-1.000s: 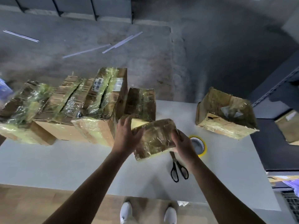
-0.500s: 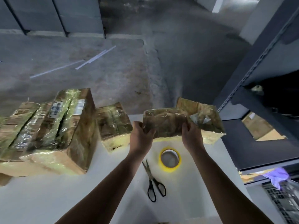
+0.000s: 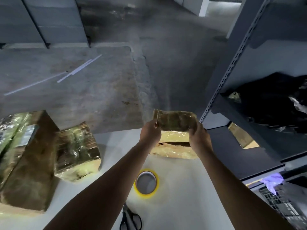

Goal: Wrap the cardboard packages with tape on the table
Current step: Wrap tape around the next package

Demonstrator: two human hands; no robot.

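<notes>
Cardboard sheathed in glossy tape makes up the small package (image 3: 177, 121), which is held in the air right of centre in the frame. The left hand (image 3: 150, 131) grips its left end and the right hand (image 3: 198, 136) its right end, fingers curled round the edges. Directly below it in the frame a larger taped box (image 3: 172, 151) sits at the far edge of the white table (image 3: 182, 205), just beside the grey shelving (image 3: 232, 67). Two more wrapped packages (image 3: 76, 151) stand at the left. The yellow tape roll (image 3: 146, 183) and the scissors (image 3: 130, 219) lie untouched at lower centre.

The held package looks fully wrapped, so the step in hand seems to be setting it aside on or by the larger box. The next move calls for lowering it squarely, so that it does not slide off the far edge, then freeing both hands for the roll.
</notes>
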